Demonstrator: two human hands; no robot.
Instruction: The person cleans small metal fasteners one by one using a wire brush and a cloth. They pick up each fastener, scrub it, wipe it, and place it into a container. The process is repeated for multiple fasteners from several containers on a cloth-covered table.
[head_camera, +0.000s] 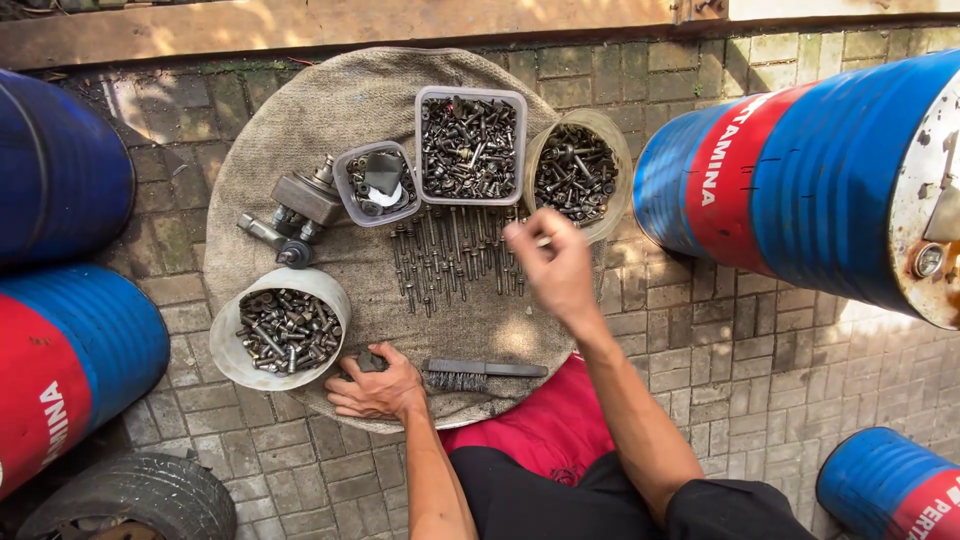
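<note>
My left hand (375, 385) rests flat on the burlap cloth (330, 110), over a small dark metal part (370, 362) beside a black wire brush (480, 372). My right hand (550, 262) is raised and blurred above the row of long bolts (450, 255), near the round clear tub of bolts (577, 172). Its fingers are pinched, and I cannot tell whether anything is in them. A square tub of bolts (470, 145), a small tub with washers (376, 182) and a white bucket of nuts and bolts (285, 328) stand on the cloth.
A grey metal fitting (300, 210) lies at the cloth's left. Blue and red drums lie at the left (70, 350), upper left (55, 170), right (810, 170) and lower right (890, 490). A tyre (140, 500) sits at lower left. Brick paving surrounds everything.
</note>
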